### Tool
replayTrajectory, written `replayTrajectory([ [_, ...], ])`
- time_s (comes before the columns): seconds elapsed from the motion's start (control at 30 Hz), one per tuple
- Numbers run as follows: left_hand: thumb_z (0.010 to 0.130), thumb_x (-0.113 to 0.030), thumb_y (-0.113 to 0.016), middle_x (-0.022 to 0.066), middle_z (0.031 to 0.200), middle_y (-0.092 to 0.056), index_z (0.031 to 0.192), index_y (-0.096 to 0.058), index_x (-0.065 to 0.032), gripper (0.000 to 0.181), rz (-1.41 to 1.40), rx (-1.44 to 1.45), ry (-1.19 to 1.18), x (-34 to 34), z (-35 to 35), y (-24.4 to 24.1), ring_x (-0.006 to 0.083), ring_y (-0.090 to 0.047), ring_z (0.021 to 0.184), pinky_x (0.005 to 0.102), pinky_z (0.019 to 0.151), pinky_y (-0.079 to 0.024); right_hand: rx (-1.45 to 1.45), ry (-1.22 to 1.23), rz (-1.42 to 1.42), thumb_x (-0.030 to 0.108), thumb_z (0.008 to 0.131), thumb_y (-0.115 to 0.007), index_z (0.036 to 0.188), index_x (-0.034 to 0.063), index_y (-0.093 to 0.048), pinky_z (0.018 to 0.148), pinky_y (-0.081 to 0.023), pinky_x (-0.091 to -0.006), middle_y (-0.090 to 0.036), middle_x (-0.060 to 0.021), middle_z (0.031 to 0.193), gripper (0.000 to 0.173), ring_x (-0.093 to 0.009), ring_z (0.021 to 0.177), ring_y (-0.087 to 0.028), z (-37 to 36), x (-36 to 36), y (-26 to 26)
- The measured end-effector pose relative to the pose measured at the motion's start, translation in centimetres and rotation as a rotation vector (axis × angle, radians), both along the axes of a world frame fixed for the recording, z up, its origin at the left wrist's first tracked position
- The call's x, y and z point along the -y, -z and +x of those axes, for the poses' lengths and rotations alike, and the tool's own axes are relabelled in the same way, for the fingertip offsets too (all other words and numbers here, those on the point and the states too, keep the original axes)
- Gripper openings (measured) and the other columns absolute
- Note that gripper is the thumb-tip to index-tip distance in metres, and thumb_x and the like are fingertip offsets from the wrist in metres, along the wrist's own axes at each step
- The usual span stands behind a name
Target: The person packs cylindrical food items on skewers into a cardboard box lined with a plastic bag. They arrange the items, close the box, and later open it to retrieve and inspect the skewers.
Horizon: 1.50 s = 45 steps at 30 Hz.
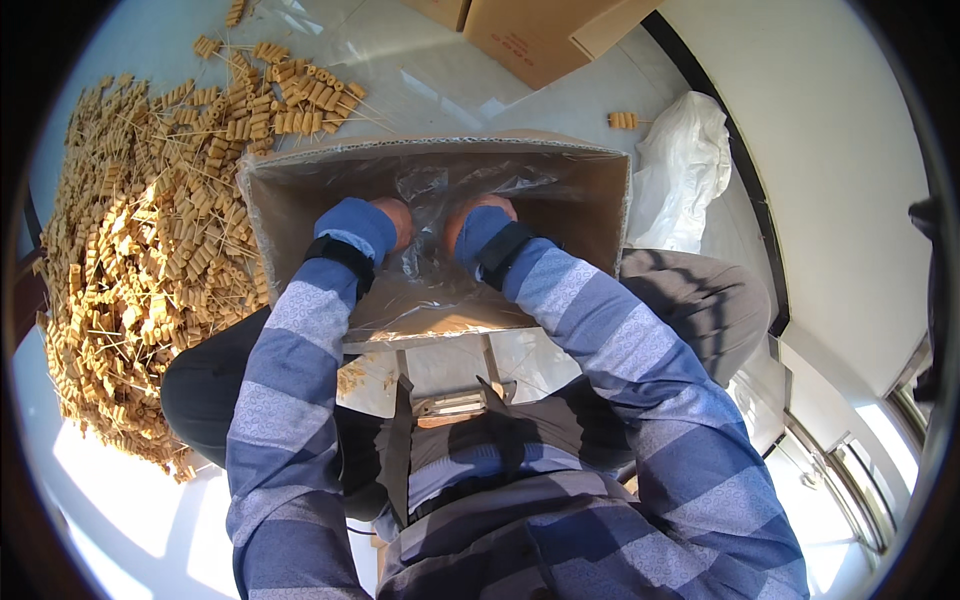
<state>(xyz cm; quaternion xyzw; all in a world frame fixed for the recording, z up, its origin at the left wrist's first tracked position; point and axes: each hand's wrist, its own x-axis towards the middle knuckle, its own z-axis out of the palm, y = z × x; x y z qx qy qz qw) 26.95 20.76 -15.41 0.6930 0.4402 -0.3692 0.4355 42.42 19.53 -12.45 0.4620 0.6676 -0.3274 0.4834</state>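
Observation:
Before me a cardboard box [435, 146] stands with its top side open, between my spread knees. A clear plastic liner [420, 259] lies inside it, creased and shiny. Both of my hands reach down into the box against this plastic. Of my left hand [395, 221] only the back near the wrist shows; its fingers are hidden. My right hand [480, 214] is bent downward beside it, a short gap apart, its fingers out of sight too. Whether either hand grips the film cannot be seen.
Left of the box spreads a large heap of ridged tan snack-like rolls on thin sticks [202, 240]. One skewered piece [622, 120] lies apart on the floor. A crumpled white plastic bag [682, 172] is at the right, near the wall. Another cardboard box [525, 45] stands ahead.

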Motion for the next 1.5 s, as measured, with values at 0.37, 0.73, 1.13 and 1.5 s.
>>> replayTrajectory([
  [0.37, 0.100, -0.023, -0.057, 0.0226, 0.124, -0.060, 0.128, -0.056, 0.0028, 0.038, 0.496, 0.415, -0.416, 6.1, -3.3, -21.9, 0.0385, -0.059, 0.114, 0.0409, 0.100, -0.047, 0.119, 0.020, 0.068, 0.022, 0.093, -0.057, 0.116, 0.0115, -0.073, 0.080, -0.056, -0.0543, -0.071, -0.0083, 0.122, 0.030, -0.031, 0.109, -0.069, 6.8, 1.0, -3.3],
  [0.73, 0.101, -0.024, -0.061, 0.0092, 0.117, -0.068, 0.131, -0.060, -0.0013, 0.038, 1.056, 0.209, -1.352, 25.7, -24.2, -28.7, 0.0162, -0.064, 0.105, 0.0288, 0.092, -0.050, -0.903, 0.049, 0.561, 0.019, 0.097, -0.057, 0.117, 0.0023, -0.064, 0.088, -0.052, -0.0411, -0.068, -0.0180, 0.114, 0.027, -0.038, 0.105, -0.064, 7.9, 5.5, -19.5],
  [1.13, 0.090, -0.029, -0.068, 0.0116, 0.100, -0.072, 0.118, -0.068, -0.0030, 0.038, 0.489, 0.042, -2.037, 41.3, -27.2, 3.9, 0.0214, -0.071, 0.085, 0.0336, 0.074, -0.058, -0.848, -0.039, 0.477, 0.009, 0.095, -0.061, 0.115, 0.0017, -0.065, 0.083, -0.054, -0.0383, -0.068, -0.0190, 0.109, 0.022, -0.037, 0.098, -0.067, 2.1, 9.5, -20.7],
  [1.5, 0.089, -0.057, -0.062, 0.0251, 0.113, -0.069, 0.129, -0.058, 0.0040, 0.073, 0.239, -0.122, -1.721, 28.9, -28.0, 10.7, 0.0381, -0.067, 0.104, 0.0451, 0.092, -0.053, -0.697, -0.146, 0.427, 0.009, 0.094, -0.060, 0.114, 0.0026, -0.063, 0.082, -0.053, -0.0406, -0.067, -0.0181, 0.108, 0.021, -0.039, 0.097, -0.065, -2.9, 10.2, -19.6],
])
